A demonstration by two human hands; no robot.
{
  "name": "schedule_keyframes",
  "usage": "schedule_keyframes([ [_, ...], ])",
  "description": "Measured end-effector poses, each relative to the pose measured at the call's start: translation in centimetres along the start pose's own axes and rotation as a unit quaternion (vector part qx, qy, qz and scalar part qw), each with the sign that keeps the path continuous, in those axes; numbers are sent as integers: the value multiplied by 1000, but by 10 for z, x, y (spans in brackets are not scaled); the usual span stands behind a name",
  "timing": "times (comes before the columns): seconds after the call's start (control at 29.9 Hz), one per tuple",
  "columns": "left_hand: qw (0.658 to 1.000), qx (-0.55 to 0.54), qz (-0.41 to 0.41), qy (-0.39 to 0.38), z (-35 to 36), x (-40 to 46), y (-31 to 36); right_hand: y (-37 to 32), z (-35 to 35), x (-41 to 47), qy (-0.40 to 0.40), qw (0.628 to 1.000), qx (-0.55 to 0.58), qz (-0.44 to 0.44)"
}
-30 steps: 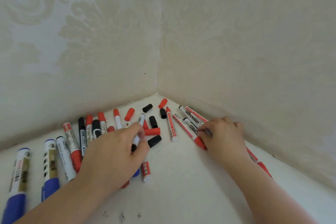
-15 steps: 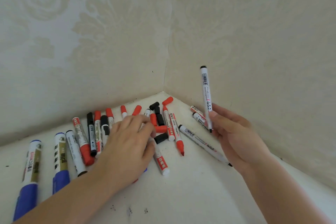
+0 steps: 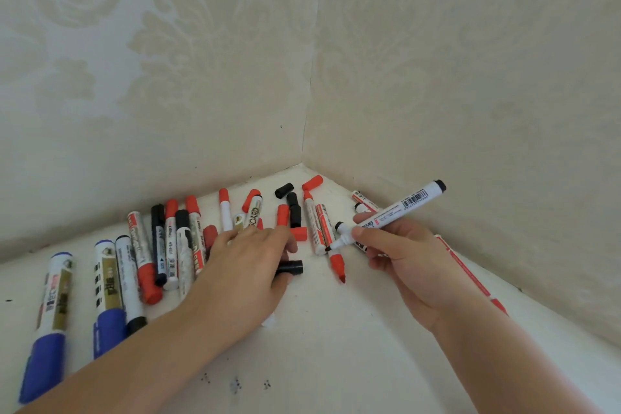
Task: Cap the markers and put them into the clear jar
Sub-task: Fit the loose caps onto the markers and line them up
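Many markers and loose caps lie on a white surface in a wall corner. My right hand (image 3: 403,255) grips a white marker with a black end (image 3: 403,203), held above the surface with its uncapped tip pointing down-left. My left hand (image 3: 245,272) lies palm down over the pile, and its fingertips pinch a black cap (image 3: 292,267). An uncapped red marker (image 3: 336,262) lies between my two hands. Loose red caps (image 3: 312,182) and black caps (image 3: 284,190) sit near the corner. No clear jar is in view.
Two large blue-capped markers (image 3: 50,312) lie at the far left beside a row of red and black markers (image 3: 158,245). Patterned walls meet at the corner (image 3: 304,144) right behind the pile. A red-and-white marker (image 3: 470,279) lies along the right wall.
My right hand lifted the white marker off the surface, held it upright, then tilted it tip-down to the left. My left hand slid right over the pile onto the black cap.
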State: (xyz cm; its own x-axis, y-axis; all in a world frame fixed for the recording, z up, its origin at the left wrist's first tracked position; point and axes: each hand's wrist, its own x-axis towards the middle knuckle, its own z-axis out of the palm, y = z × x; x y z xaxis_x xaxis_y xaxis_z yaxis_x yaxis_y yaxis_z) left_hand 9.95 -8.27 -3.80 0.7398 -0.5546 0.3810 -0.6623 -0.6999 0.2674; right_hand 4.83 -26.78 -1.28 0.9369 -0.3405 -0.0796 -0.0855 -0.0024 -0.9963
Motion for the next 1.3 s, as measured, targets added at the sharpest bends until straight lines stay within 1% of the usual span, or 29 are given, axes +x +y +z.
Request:
schedule_keyframes([
  [0.07,1000,-4,6,11,2,-2,-2,-1,1,-1,-4,1000,2,-10],
  [0.13,999,-4,16,41,3,-1,-3,-2,1,-2,-14,1000,10,-17],
  [0.2,996,-59,20,70,-1,0,-1,-4,1,-4,-25,999,22,-23],
  [0.3,980,-167,-1,107,-8,1,1,-6,1,-6,-48,997,47,-33],
  [0.43,963,-233,-35,130,-15,2,4,-10,4,-9,-88,991,85,-60],
  [0.57,950,-280,-44,133,-17,2,3,-12,5,-12,-112,985,110,-73],
  [0.7,954,-266,-41,135,-17,2,3,-14,7,-15,-109,985,117,-64],
  [0.8,956,-265,-23,123,-15,2,2,-12,7,-14,-117,985,107,-72],
  [0.9,963,-241,-8,121,-12,1,2,-10,7,-13,-116,984,112,-70],
  [1.1,964,-238,-6,114,-16,1,6,-11,8,-14,-110,985,112,-70],
  [1.17,956,-271,-16,113,-16,1,7,-12,7,-13,-102,985,122,-65],
  [1.27,916,-383,-57,104,-18,1,8,-12,6,-13,-94,985,132,-62],
  [1.3,912,-391,-65,108,-18,2,8,-12,6,-13,-95,985,130,-61],
])
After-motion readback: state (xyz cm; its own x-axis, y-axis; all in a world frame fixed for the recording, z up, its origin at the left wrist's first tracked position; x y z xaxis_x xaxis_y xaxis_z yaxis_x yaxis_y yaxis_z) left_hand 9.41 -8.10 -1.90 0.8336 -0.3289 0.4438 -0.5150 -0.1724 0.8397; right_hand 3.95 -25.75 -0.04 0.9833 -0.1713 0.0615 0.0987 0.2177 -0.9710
